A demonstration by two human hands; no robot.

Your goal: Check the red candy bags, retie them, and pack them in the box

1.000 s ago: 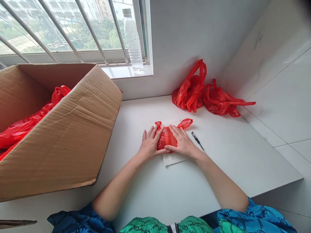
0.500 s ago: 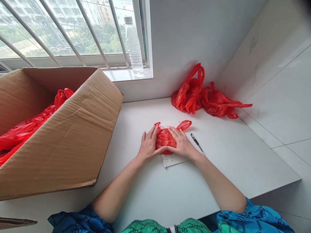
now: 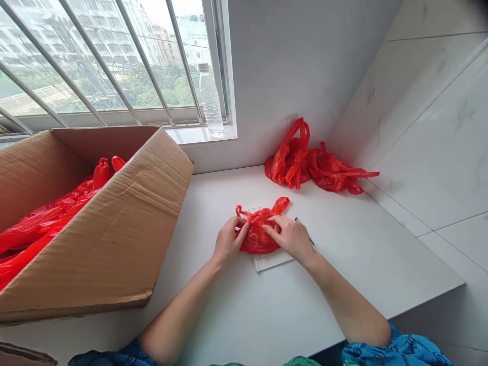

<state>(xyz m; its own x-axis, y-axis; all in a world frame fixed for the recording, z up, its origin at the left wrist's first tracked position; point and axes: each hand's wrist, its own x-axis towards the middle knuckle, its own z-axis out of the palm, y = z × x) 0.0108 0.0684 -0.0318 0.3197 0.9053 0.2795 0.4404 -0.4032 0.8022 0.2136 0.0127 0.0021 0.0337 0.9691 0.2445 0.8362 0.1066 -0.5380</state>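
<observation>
A small knotted red plastic bag [image 3: 260,241], bulging with contents I cannot make out, rests on a white printed booklet [image 3: 273,260]. At its left side my left hand [image 3: 227,240] is closed, thumb and fingers pinching the thin plastic near a loop handle. Over the bag's right side is my right hand [image 3: 292,236], its thumb and index finger apart, the fingertips at the plastic and the other fingers curled. A black pen [image 3: 311,241] lies beside the booklet, partly hidden behind the right hand.
A large open cardboard box [image 3: 110,239] on the left holds several red plastic bags [image 3: 57,208]. Two more red bags, one upright [image 3: 287,162] and one flatter [image 3: 335,170], stand by the wall on the white table [image 3: 229,325]. A water bottle [image 3: 211,104] stands on the windowsill.
Both hands lay flat around the bag with thumbs meeting in front; now they are drawn apart, fingers bent at its upper sides. The view has tilted up slightly.
</observation>
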